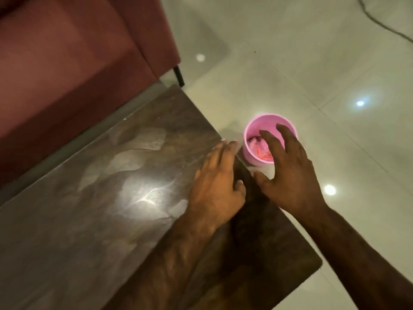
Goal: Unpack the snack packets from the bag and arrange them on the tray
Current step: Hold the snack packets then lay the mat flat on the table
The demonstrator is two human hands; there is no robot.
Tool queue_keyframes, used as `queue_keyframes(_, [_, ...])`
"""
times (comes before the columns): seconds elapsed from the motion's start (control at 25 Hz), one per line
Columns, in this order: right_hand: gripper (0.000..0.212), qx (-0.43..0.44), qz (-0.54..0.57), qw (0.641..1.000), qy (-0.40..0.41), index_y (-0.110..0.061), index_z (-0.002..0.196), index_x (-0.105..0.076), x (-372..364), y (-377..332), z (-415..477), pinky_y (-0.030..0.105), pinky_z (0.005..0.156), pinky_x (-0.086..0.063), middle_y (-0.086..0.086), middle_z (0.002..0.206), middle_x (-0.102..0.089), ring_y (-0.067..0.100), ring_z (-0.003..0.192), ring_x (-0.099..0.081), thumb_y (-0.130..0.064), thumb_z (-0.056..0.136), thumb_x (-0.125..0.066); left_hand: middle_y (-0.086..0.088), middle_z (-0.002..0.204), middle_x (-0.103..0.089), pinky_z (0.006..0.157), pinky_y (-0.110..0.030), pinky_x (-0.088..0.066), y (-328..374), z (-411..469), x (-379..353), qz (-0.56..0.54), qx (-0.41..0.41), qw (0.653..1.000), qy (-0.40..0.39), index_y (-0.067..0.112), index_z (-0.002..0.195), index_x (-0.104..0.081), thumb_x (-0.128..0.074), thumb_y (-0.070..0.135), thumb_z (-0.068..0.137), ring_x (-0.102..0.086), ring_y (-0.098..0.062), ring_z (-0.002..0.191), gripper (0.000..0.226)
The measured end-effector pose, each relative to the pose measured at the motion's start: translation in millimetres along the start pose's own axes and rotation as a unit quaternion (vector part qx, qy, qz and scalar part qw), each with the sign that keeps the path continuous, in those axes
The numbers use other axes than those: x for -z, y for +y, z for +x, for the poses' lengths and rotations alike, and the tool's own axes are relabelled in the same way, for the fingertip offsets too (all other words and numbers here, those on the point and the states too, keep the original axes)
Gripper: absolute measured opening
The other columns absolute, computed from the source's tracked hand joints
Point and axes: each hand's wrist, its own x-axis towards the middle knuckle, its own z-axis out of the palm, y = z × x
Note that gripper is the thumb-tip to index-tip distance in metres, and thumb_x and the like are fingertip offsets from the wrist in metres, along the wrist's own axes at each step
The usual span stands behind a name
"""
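Pink bin [263,123] on floor, just beside table [111,175] corner. Contents [257,145] crumpled, pink-orange; bag or packets, cannot tell. Right hand [288,173] directly above, fingers spread, holding nothing; nearer. Left hand [218,186] flat on table edge. Tray unseen.

Bin contents half covered, arms and furniture cropped

The right hand [288,173] spreads in front of the pink bin [248,153], hiding its near rim and part of what lies inside. The crumpled pale and orange-red bits that show are too blurred to name. The left hand [218,186] has smeared fingertips at the table [89,220] edge, so contact is unclear. Both forearms run off the bottom edge, and the frame cuts the table, sofa [67,74] and cable [377,22].
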Motion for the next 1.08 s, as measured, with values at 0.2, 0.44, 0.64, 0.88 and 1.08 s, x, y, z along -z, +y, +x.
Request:
queue_keyframes(0.2, [0.097, 0.075, 0.013, 0.995, -0.062, -0.036, 0.162, -0.026, -17, -105, -42, 0.062, 0.115, -0.043, 0.002, 0.174, -0.020, 0.032, 0.159, -0.028, -0.044, 0.081, -0.079, 0.010, 0.172, -0.010, 0.126, -0.043, -0.024, -67, -81, 37, -0.010, 0.045, 0.997, 0.058, 0.033, 0.161, -0.016, -0.065, 0.029, 0.088, -0.015, -0.014, 0.158, 0.088])
queue_keyframes(0.44, [0.094, 0.170, -0.021, 0.973, -0.154, -0.043, 0.164, -0.021, -63, -238, -102, 0.054, 0.120, -0.040, -0.008, 0.175, -0.007, 0.022, 0.161, -0.024, -0.053, 0.085, -0.072, 0.009, 0.173, -0.006, 0.127, -0.044, -0.021, -175, -200, 82, -0.028, 0.130, 0.982, 0.132, 0.034, 0.161, -0.012, -0.064, 0.034, 0.088, -0.008, -0.014, 0.159, 0.089])
queue_keyframes(0.64, [0.095, 0.256, -0.039, 0.943, -0.207, -0.042, 0.163, -0.021, -122, -364, -168, 0.054, 0.118, -0.043, -0.008, 0.175, -0.007, 0.025, 0.159, -0.026, -0.052, 0.084, -0.073, 0.005, 0.173, -0.007, 0.128, -0.042, -0.017, -271, -318, 119, -0.036, 0.218, 0.954, 0.202, 0.030, 0.162, -0.014, -0.064, 0.035, 0.087, -0.006, -0.015, 0.159, 0.089])
queue_keyframes(0.88, [0.092, 0.343, -0.044, 0.900, -0.266, -0.042, 0.163, -0.021, -205, -490, -260, 0.056, 0.119, -0.041, -0.008, 0.175, -0.006, 0.025, 0.159, -0.026, -0.053, 0.086, -0.070, 0.001, 0.172, -0.014, 0.125, -0.042, -0.023, -372, -458, 123, -0.061, 0.321, 0.907, 0.266, 0.025, 0.161, -0.023, -0.065, 0.036, 0.088, -0.015, -0.018, 0.158, 0.085])
queue_keyframes(1.08, [0.089, 0.389, -0.053, 0.862, -0.320, -0.036, 0.163, -0.029, -268, -561, -343, 0.048, 0.120, -0.040, -0.003, 0.175, -0.015, 0.026, 0.158, -0.029, -0.044, 0.087, -0.074, -0.006, 0.168, -0.024, 0.123, -0.043, -0.027, -433, -557, 106, -0.094, 0.403, 0.865, 0.284, 0.020, 0.159, -0.029, -0.068, 0.030, 0.083, -0.022, -0.025, 0.156, 0.086])
